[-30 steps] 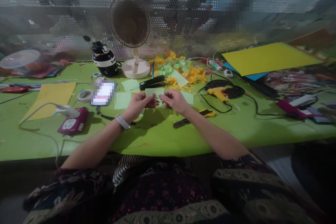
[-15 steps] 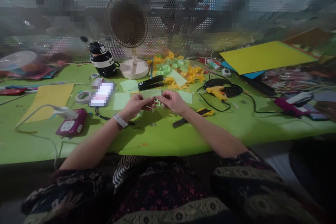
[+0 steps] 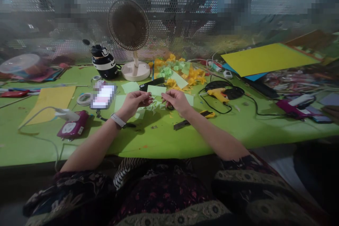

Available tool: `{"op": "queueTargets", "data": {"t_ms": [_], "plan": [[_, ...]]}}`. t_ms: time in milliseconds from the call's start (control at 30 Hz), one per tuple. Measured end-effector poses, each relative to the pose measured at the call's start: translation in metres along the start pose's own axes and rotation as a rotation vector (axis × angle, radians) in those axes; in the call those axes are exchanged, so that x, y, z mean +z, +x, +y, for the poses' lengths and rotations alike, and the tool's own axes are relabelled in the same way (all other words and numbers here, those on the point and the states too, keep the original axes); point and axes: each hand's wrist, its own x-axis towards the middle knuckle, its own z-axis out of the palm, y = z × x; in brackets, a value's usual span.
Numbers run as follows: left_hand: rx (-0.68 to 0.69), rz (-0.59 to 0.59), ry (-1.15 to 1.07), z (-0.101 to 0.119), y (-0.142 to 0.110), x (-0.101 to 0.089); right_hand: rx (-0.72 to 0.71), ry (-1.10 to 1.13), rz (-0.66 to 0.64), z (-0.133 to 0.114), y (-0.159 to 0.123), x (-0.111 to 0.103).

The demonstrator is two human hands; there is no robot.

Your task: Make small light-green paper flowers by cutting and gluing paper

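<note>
Between my hands stands a small pale green paper piece (image 3: 156, 90), its lower corners at my fingertips. My left hand (image 3: 135, 103), with a pale band on the wrist, is closed in a pinch at its left corner. At the right corner, the thumb and fingers of my right hand (image 3: 177, 101) pinch the paper too. Cut green paper scraps (image 3: 153, 106) lie below, between the hands. A black stapler (image 3: 152, 83) rests just behind the paper, partly covered by it. To the right of my right wrist lies a yellow box cutter (image 3: 208, 114), partly hidden by my forearm.
Folded yellow paper pieces (image 3: 194, 76) are heaped behind the hands. A yellow glue gun (image 3: 219, 94) with a black cord lies right. Left are a phone (image 3: 103, 97), tape roll (image 3: 84, 99), purple power socket (image 3: 72, 125), black bottle (image 3: 104, 64) and fan (image 3: 135, 70).
My hands have moved apart from a close pinch over small green bits. The pale green paper now shows higher and fuller between them, and the scraps below are uncovered.
</note>
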Motion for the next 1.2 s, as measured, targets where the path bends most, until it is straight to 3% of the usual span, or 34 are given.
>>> {"op": "queueTargets", "data": {"t_ms": [100,200,367,467,567,667,733,1067,1200], "plan": [[0.013,0.048,-0.066,-0.005,-0.002,0.004,0.083,0.053,-0.044,0.0,-0.004,0.005],[0.016,0.019,-0.137,-0.009,-0.006,0.011,0.125,0.08,-0.098,0.001,-0.01,0.012],[0.019,0.017,-0.144,-0.006,-0.008,0.015,0.051,-0.008,-0.218,-0.001,-0.015,0.011],[-0.016,-0.022,-0.137,-0.002,-0.006,0.01,-0.102,-0.088,-0.185,-0.004,-0.012,-0.001],[-0.065,-0.086,-0.113,-0.001,-0.004,0.007,-0.369,-0.295,-0.108,-0.005,-0.006,-0.011],[-0.09,-0.13,-0.075,-0.004,-0.004,0.006,-0.561,-0.454,-0.212,-0.002,-0.003,-0.014],[-0.078,-0.155,-0.049,-0.006,-0.005,0.007,-0.608,-0.47,-0.253,0.001,-0.002,-0.012],[0.121,-0.201,0.05,-0.01,-0.01,0.015,-0.488,-0.334,-0.104,0.004,-0.011,0.001],[0.161,-0.24,0.064,-0.012,-0.012,0.016,-0.348,-0.176,-0.031,0.004,-0.015,0.009]]}}
